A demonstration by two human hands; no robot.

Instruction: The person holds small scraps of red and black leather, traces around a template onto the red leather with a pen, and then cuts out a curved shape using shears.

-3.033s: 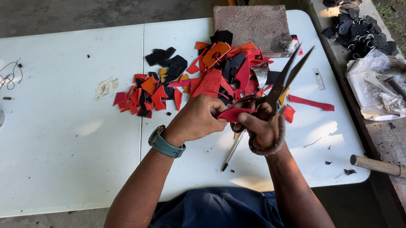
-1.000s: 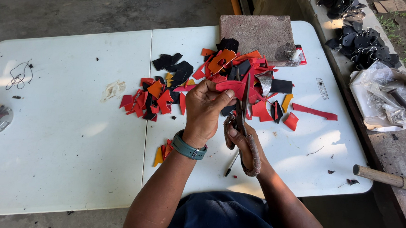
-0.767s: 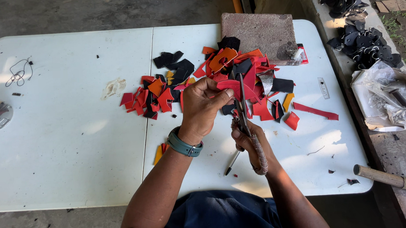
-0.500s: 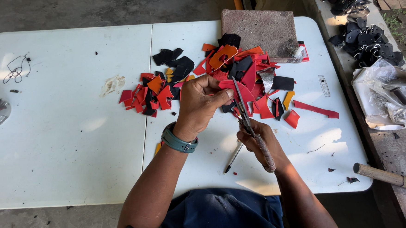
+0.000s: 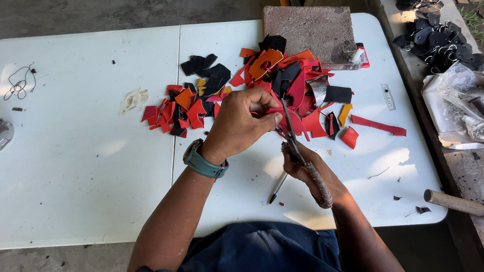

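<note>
My left hand (image 5: 240, 123), with a teal watch on the wrist, pinches a red leather piece (image 5: 292, 122) above the white folding table (image 5: 78, 177). My right hand (image 5: 309, 168) grips the handles of a pair of scissors (image 5: 293, 139), whose blades point up into that red piece. Behind both hands lies a heap of red, orange and black leather scraps (image 5: 300, 83). A pen (image 5: 278, 187) rests on the table under my right hand.
A grey concrete block (image 5: 309, 33) sits at the table's far edge. More scraps (image 5: 180, 109) lie left of the heap, a red strip (image 5: 378, 125) to the right. Black pieces (image 5: 438, 37), a plastic bag (image 5: 464, 108) and a wooden handle (image 5: 466, 207) lie right.
Three seconds ago the scissors were wide open over the piece, pointing right. Now the blades point up and are closed down into the red piece. Both hands have shifted slightly toward the heap.
</note>
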